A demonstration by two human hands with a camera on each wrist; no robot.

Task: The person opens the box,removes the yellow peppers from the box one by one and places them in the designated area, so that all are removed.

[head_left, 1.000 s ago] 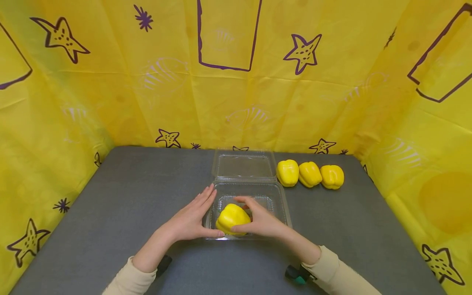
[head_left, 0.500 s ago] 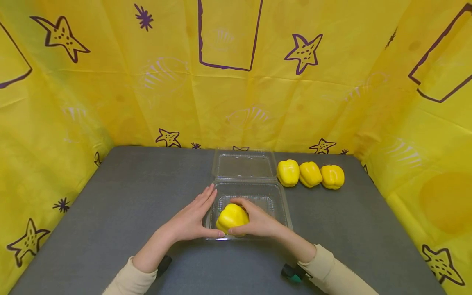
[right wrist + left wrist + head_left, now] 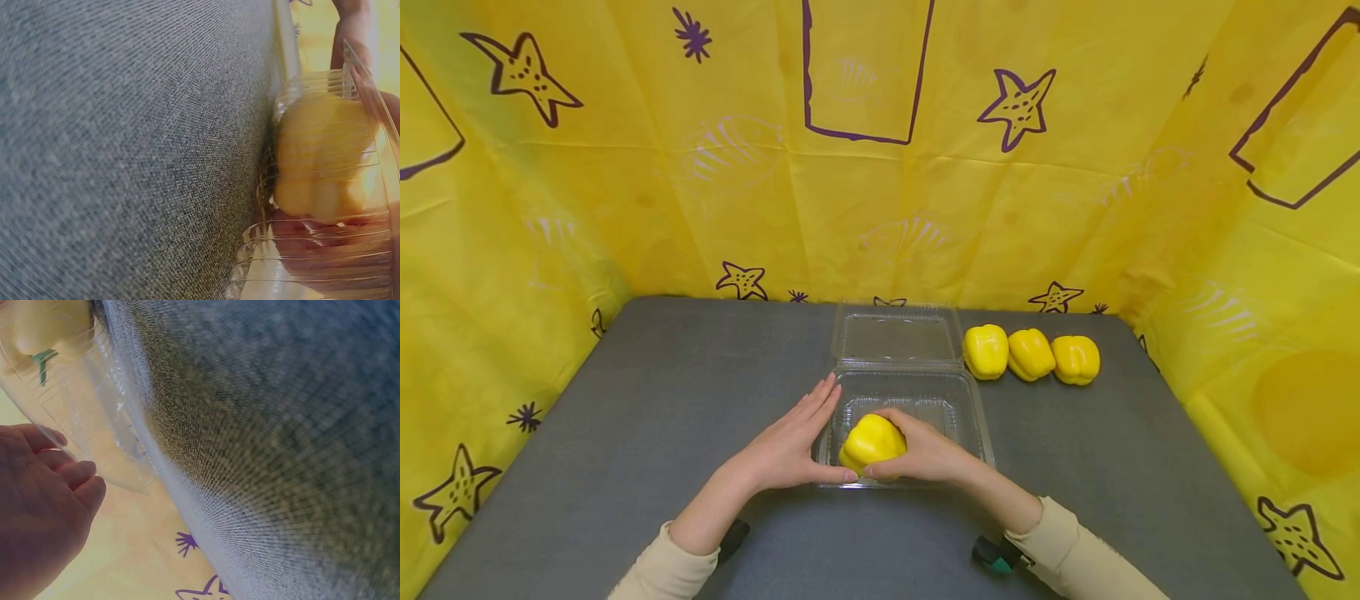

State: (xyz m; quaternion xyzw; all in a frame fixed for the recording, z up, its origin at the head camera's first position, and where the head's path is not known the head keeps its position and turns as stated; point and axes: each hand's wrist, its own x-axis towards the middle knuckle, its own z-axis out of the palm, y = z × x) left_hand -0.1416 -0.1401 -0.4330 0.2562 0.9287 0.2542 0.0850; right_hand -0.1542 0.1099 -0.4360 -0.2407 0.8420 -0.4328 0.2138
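Note:
A yellow bell pepper (image 3: 871, 440) sits in the front left part of a clear plastic clamshell container (image 3: 985, 425), whose lid lies folded back. My right hand (image 3: 931, 450) grips the pepper from its right side, thumb in front and fingers curled behind; the fingertips are hidden by the pepper. My left hand (image 3: 786, 442) rests along the container's left rim with straight fingers, its thumb on the front edge. Through the clear wall the left wrist view shows the pepper's green stem (image 3: 44, 362). In the right wrist view the pepper (image 3: 322, 156) appears behind the ribbed wall.
Three more yellow bell peppers (image 3: 1031, 354) stand in a row at the back right, just beside the open lid (image 3: 897, 337). The grey tabletop (image 3: 700, 358) ends at a yellow patterned cloth (image 3: 880, 200) at the back and sides.
My right hand has closed more snugly round the pepper, its thumb sliding slightly left and its fingers settling behind. The left hand and the container have not visibly moved.

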